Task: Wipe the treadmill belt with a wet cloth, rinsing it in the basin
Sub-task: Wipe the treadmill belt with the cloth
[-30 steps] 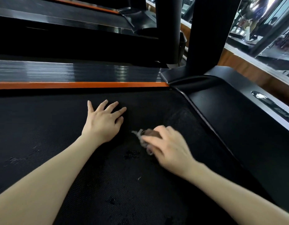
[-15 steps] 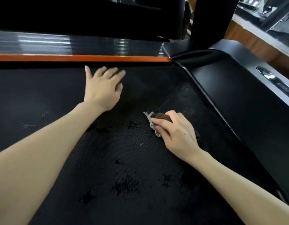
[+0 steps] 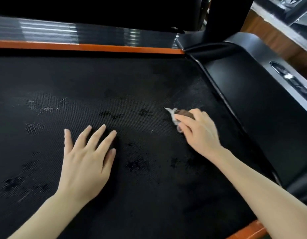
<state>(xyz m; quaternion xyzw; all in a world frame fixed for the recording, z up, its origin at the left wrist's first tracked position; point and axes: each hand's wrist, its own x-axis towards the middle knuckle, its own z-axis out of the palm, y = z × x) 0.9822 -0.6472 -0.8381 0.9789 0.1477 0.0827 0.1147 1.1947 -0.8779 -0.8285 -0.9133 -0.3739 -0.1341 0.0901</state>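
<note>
I keep my left hand point(image 3: 87, 163) spread flat on the treadmill belt point(image 3: 149, 87), probably as a brace. My right hand point(image 3: 199, 131) bunches the wet cloth point(image 3: 179, 113) against the belt's right side, near the motor cover point(image 3: 263, 94), for scrubbing.

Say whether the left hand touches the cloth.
Apart. Head view shows the left hand flat on the belt, bare belt separating it from the cloth the right hand grips.
</note>
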